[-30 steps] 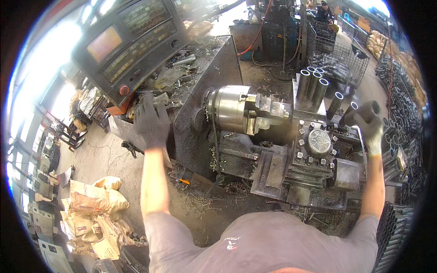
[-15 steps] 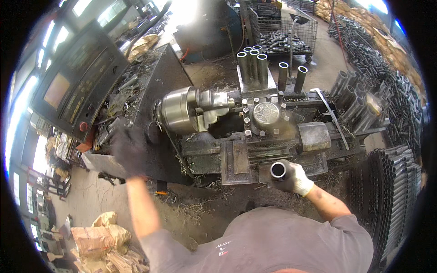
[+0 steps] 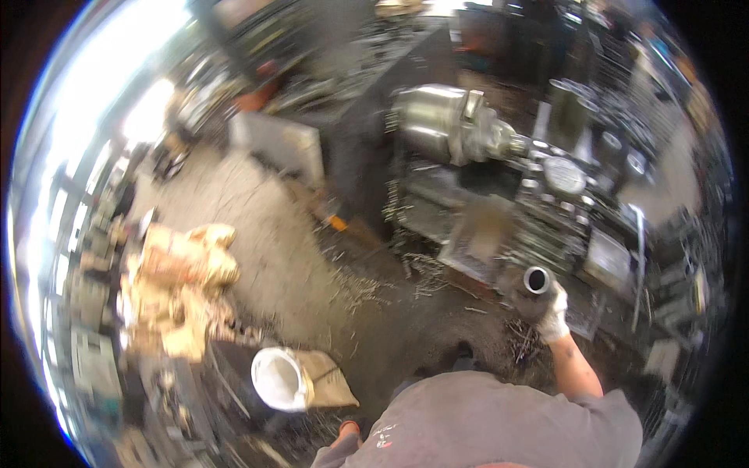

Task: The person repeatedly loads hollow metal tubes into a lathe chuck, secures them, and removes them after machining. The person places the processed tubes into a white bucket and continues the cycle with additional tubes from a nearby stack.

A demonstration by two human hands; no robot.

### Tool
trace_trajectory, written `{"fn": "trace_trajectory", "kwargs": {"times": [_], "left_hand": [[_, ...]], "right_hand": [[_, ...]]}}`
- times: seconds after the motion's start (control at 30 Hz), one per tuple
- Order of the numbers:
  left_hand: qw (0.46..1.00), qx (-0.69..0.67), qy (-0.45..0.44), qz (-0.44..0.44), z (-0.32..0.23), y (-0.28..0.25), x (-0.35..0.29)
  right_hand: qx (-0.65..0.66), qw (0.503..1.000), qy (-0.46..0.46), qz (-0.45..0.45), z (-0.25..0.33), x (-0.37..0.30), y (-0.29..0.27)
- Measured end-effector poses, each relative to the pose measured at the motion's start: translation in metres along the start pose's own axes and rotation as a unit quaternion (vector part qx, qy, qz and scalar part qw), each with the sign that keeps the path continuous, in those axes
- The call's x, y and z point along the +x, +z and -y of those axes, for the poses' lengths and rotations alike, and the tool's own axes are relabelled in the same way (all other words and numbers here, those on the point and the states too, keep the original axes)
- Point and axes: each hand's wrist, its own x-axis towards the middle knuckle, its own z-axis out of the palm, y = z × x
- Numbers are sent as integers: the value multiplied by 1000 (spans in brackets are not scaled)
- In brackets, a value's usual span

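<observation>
My right hand (image 3: 546, 310), in a dark-palmed white glove, is closed around a metal tube (image 3: 536, 281). The tube's round open end faces up. It is held near the front of a lathe, beside the carriage. The lathe's shiny chuck (image 3: 433, 125) and its round-topped tool post (image 3: 563, 176) lie beyond that hand. A short piece of my left forearm (image 3: 349, 427) shows at the lower edge, while the left hand itself is out of sight. Motion blurs much of the picture.
Crumpled brown paper sacks (image 3: 187, 265) lie on the floor at left. Nearer stands a white-rimmed round container (image 3: 279, 378) with a tan sack against it. Metal shavings (image 3: 425, 273) litter the floor by the lathe. A long caliper-like tool (image 3: 638, 257) rests at the lathe's right.
The view has swung left, bringing the white-rimmed container into sight. My left hand has left the lathe's left side and dropped out of view. My right hand still holds the tube.
</observation>
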Motion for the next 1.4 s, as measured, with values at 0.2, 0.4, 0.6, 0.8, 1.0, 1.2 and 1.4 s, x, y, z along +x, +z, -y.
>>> {"fn": "trace_trajectory", "kwargs": {"times": [0.2, 0.4, 0.6, 0.8, 1.0, 1.2, 1.4], "left_hand": [[979, -174, -22, -106, 45, 43, -64], [956, -275, -21, -103, 108, 54, -79], [854, -406, -260, -195, 248, 113, -141], [879, -248, -338, -226, 312, 303, -209], [523, -677, -493, -157, 186, 413, -264], [390, -778, -471, -142, 73, 391, -244], [318, -709, -582, -238, 123, 348, -234]], "right_hand": [[79, 960, -64, 262, 70, -39, 58], [119, 796, -336, 489, 231, -139, 169], [163, 591, -473, 632, 361, -280, 208], [210, 362, -600, 681, 436, -393, 234], [252, 226, -600, 725, 520, -499, 238], [310, 197, -618, 696, 598, -618, 252], [287, 129, -623, 717, 622, -680, 281]]}}
